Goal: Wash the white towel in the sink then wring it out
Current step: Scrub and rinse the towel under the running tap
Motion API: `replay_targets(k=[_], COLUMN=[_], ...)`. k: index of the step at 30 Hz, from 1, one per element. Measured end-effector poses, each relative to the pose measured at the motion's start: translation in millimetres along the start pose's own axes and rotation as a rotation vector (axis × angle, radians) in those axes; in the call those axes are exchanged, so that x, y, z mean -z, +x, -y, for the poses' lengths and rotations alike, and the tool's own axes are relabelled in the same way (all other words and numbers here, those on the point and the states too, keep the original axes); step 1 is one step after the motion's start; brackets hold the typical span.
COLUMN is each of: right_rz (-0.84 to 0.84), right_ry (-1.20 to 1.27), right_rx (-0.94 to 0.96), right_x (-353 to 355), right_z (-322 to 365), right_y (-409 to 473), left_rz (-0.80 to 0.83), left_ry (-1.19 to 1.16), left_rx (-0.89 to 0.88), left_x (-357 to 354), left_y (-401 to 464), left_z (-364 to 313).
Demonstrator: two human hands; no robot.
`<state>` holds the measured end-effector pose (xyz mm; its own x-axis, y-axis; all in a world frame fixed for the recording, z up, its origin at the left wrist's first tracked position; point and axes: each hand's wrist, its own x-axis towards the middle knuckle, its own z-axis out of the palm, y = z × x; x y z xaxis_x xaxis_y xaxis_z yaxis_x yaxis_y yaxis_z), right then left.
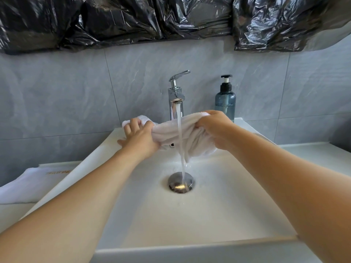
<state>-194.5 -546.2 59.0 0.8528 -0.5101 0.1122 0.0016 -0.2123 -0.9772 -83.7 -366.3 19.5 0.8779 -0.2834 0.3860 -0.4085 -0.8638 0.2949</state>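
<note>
Grey marbled wall tiles (pixel 66 95) back a white surface (pixel 313 154), with crumpled black plastic sheeting (pixel 133 21) fixed along the top of the wall. At the far left a folded white cloth (pixel 28 185) with gold lettering lies on the surface beside the sink (pixel 152 224). Next comes the left hand (pixel 139 138), its fingers (pixel 133 126) curled round one end of the white towel (pixel 171 131), a little of that end poking out beyond the knuckles. The towel hangs bunched over the back of the basin, its long axis running left to right between the two hands, with a loose fold drooping from the middle toward the drain (pixel 181 182). The chrome tap (pixel 175 95) stands behind it, and a running stream of water (pixel 180 139) passes in front of the towel's middle and falls onto the drain. Whether the stream is soaking the cloth or just clearing it cannot be told. The right hand (pixel 216 130) grips the other end, fingers clenched into the fabric. A blue pump bottle (pixel 225 99) stands behind that hand. The washing looks to be under way; rinsing through and the wringing appear still to be done.
</note>
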Motion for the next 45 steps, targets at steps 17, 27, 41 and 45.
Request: replay_targets(k=[17,27,41,45], right_rz=[0.168,0.062,0.050,-0.018], right_ry=[-0.571,-0.329,-0.159,-0.084], right_rx=[0.635,0.411,0.277,0.291], right_x=[-15,-10,-9,-5], right_z=[-6,-7,-4,2], right_y=[-14,-10,-10,-9], left_rz=[-0.028,0.016,0.003,-0.002], left_ry=[0.019,-0.045,-0.170,-0.236], left_rx=[-0.045,-0.059,-0.074,-0.048], left_x=[2,2,3,20], left_y=[2,-1,7,5], left_z=[-1,-1,10,2])
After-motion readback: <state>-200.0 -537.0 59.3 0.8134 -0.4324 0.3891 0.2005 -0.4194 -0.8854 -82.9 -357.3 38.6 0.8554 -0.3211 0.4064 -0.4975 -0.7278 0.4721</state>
